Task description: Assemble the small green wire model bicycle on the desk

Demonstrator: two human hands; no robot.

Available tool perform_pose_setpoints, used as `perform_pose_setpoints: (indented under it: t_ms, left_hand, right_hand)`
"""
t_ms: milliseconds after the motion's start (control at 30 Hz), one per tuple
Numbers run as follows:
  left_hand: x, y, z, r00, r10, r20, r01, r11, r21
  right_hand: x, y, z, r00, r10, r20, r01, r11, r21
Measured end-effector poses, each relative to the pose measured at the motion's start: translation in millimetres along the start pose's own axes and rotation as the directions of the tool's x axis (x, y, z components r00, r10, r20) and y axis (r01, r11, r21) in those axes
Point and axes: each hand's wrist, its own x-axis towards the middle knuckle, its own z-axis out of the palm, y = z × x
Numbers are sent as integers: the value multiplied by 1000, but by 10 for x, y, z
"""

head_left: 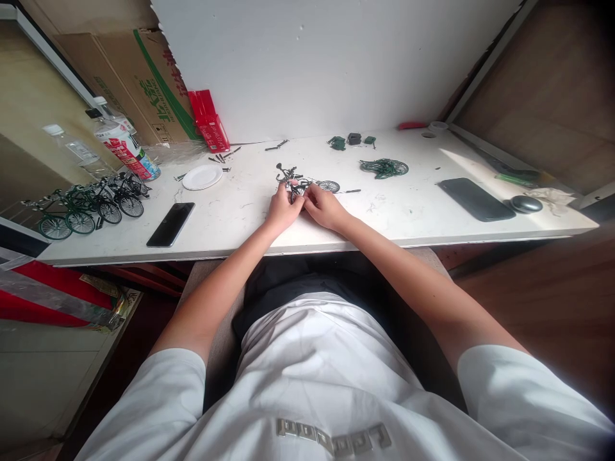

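A small black model bicycle (329,186) is between my two hands at the middle of the white table (230,218). My left hand (284,206) is closed on its front part, near the handlebar. The fingers of my right hand (323,203) are pinched together against the same bicycle, meeting the left fingertips. Whatever small part lies between the fingertips is hidden. One wheel shows beyond the right hand, and a thin dark rod (353,191) lies just right of it.
Several finished-looking model bicycles (108,208) stand at the left, near a phone (170,224), a white paper plate (202,177) and bottles (125,146). Green bicycle frames (384,168) and small dark green parts (337,143) lie behind. A dark pad (475,200) and mouse (526,204) sit right.
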Motion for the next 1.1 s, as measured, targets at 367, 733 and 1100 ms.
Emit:
perform_pose_setpoints:
  t_ms: [367, 733, 1100]
  left_hand:
    - [0, -8, 0, 1000, 8, 1, -8, 1000, -19]
    - [-21, 38, -9, 1000, 14, -12, -14, 1000, 10]
    - [-7, 17, -2, 1000, -3, -3, 3, 1000, -12]
  right_hand:
    - [-1, 13, 7, 1000, 3, 0, -3, 1000, -3]
    - [-10, -16, -5, 1000, -6, -1, 6, 1000, -8]
    - [-1, -6, -4, 1000, 6, 7, -6, 1000, -16]
